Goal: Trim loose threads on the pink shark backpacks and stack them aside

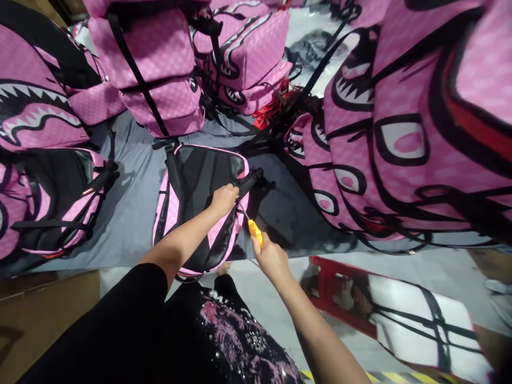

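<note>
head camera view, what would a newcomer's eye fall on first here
Probably the big pink backpacks crowding the right side, printed with jagged teeth and large eyes. Next, the yellow-handled tool in the right hand, just right of centre, its thin tip near a black strap of the central backpack, where the left hand is closed.

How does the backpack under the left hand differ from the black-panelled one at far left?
The middle backpack has the left hand at its strap and a yellow-handled tool, in the right hand, at its edge; no hand touches the left backpack. A black strap crosses the left backpack's near part; none crosses the middle backpack's. Both show black panels with pink trim.
</note>
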The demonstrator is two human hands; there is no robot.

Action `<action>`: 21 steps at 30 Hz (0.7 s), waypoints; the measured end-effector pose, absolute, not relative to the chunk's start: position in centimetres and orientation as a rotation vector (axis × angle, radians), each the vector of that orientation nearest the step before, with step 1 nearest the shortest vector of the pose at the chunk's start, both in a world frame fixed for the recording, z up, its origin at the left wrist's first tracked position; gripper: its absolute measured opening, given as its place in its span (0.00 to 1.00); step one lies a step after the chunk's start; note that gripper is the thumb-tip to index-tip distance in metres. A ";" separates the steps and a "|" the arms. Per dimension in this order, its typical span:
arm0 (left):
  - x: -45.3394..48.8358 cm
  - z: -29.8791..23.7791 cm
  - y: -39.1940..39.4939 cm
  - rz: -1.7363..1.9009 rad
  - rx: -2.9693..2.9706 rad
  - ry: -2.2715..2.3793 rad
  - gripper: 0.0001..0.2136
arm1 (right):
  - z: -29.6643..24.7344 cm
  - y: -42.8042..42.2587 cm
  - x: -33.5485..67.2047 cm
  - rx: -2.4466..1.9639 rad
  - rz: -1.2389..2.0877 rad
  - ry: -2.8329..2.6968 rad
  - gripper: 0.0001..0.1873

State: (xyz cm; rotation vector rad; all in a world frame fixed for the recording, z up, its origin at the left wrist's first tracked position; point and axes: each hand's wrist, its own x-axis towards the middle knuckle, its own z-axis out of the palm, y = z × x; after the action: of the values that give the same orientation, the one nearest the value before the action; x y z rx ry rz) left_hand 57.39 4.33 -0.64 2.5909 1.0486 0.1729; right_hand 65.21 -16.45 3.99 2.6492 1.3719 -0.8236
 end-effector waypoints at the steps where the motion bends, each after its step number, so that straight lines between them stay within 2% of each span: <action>1: 57.5 -0.7 4.3 0.159 2.625 1.023 0.08 | 4.0 -16.5 65.3 2.645 -0.841 1.370 0.23; 6: 57.4 -1.6 4.4 0.200 2.650 0.993 0.08 | 3.7 -16.3 65.7 2.621 -0.889 1.384 0.23; 10: 56.7 -1.9 4.4 0.540 2.276 1.384 0.08 | 3.6 -16.3 66.2 2.620 -0.903 1.412 0.22; 12: 56.3 -1.8 4.0 0.637 2.174 1.423 0.09 | 3.6 -16.2 66.4 2.621 -0.909 1.432 0.22; 16: 56.3 -1.1 3.0 0.425 2.388 1.134 0.05 | 3.6 -16.3 66.6 2.633 -0.928 1.449 0.22; 21: 58.2 -0.5 4.2 0.211 2.439 1.174 0.06 | 3.6 -16.2 65.7 2.678 -0.891 1.423 0.22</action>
State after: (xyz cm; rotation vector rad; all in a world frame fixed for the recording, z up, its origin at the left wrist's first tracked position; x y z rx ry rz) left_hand 58.17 4.19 -0.53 2.4395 1.1735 0.2106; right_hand 65.73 -16.22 3.59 2.6784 1.4231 -0.8908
